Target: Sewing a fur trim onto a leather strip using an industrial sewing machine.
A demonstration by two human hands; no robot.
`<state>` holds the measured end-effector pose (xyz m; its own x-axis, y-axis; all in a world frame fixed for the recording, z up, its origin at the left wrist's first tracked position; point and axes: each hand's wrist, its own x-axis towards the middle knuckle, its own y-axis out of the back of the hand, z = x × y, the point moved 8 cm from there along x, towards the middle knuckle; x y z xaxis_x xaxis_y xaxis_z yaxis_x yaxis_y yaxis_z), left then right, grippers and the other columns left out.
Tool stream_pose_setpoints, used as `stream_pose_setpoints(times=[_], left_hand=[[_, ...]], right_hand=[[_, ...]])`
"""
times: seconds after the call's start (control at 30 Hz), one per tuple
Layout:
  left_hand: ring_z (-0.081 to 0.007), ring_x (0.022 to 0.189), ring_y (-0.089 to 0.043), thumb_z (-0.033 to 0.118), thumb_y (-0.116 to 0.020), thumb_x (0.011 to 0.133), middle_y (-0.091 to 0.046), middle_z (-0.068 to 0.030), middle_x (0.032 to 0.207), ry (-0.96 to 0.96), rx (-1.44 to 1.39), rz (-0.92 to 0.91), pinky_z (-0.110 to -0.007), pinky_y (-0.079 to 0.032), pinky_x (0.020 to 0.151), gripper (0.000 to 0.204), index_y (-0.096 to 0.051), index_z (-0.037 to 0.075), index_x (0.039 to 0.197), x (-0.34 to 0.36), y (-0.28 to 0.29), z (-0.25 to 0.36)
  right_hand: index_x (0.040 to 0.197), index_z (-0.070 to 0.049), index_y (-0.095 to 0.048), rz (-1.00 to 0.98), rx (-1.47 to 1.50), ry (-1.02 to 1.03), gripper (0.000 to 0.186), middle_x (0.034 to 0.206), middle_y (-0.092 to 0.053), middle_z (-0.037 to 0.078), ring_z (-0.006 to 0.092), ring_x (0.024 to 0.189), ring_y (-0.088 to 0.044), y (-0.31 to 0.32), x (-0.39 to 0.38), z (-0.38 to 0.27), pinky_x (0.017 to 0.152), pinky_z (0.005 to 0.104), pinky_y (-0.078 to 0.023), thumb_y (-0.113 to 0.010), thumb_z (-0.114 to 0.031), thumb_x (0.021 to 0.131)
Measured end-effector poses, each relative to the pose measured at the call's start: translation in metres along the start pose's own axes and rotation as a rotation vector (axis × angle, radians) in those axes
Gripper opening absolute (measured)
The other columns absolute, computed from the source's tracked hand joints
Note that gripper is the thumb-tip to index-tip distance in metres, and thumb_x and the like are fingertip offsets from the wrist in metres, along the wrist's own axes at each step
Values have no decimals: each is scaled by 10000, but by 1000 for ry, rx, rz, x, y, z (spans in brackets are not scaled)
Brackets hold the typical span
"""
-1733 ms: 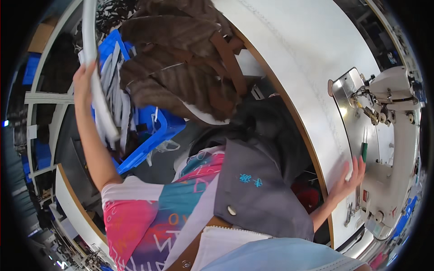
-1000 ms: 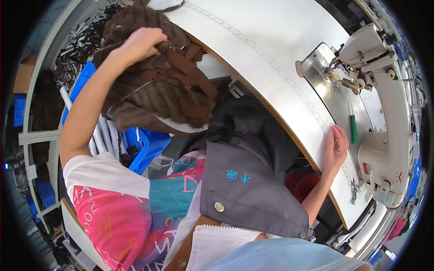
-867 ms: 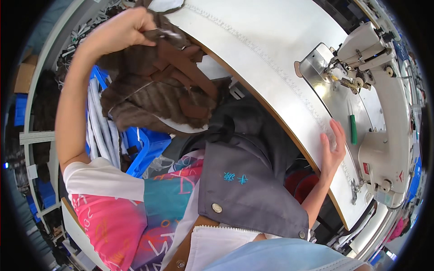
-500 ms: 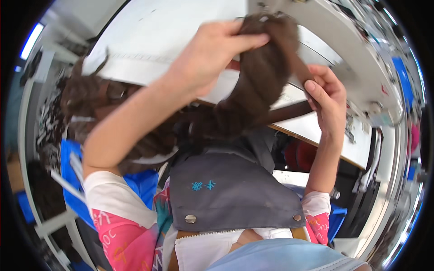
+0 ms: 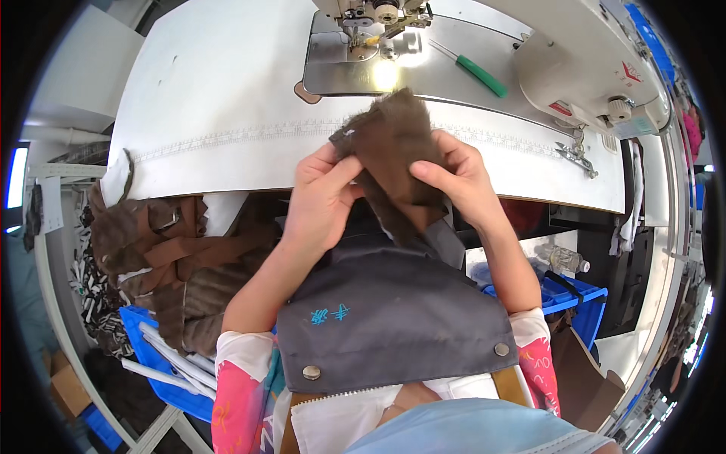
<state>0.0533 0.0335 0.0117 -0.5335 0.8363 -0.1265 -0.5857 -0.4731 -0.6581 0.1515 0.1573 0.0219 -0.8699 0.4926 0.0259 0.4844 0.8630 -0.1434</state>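
Note:
Both my hands hold a folded piece of brown plush fabric (image 5: 397, 155) above the front edge of the white sewing table. The piece has furry edges and a smooth brown band across it. My left hand (image 5: 324, 195) pinches its left side between thumb and fingers. On the opposite side, my right hand (image 5: 461, 175) grips it with the thumb lying on top. Part of the fingers of each hand is hidden behind the cloth. Beyond it stands the sewing machine's needle area (image 5: 370, 41), lit by a lamp.
A green-handled pointed tool (image 5: 481, 76) lies on the machine bed. Small metal snips (image 5: 578, 158) rest near the table's right end. Brown plush pieces (image 5: 204, 284) hang at my left over a blue crate (image 5: 181, 397). A clear bottle (image 5: 566, 259) is at lower right.
The brown plush piece has come down and nearer to me, now folded smaller between both hands. My hands have drawn closer together. My view has shifted, showing the needle area and the green-handled tool.

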Motion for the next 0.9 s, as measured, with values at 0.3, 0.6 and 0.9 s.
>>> stream_pose_setpoints(times=[0.3,0.6,0.9], left_hand=[[-131,922,-613,163,-610,885,-636,-70,1053,340,496,-231,-265,-491,813,326,-573,-26,1147,25,0,34],[-122,824,-643,156,-599,899,-669,-72,951,446,446,-119,-264,-527,727,264,-621,-30,1086,22,-3,36],[-123,817,-650,151,-570,920,-664,-78,945,438,340,-116,-265,-535,716,228,-607,-27,1059,20,-4,25]], right_hand=[[945,12,-604,-201,-150,-90,173,792,-609,-20,42,727,-518,-34,7,-3,657,200,-439,-666,-120,852],[939,-86,-605,27,-573,355,287,765,-574,25,165,670,-583,-61,-23,-37,652,298,-429,-744,-47,691],[863,-70,-624,-44,-1116,787,229,720,-493,37,194,617,-515,-50,-49,-24,574,302,-414,-658,-12,644]])
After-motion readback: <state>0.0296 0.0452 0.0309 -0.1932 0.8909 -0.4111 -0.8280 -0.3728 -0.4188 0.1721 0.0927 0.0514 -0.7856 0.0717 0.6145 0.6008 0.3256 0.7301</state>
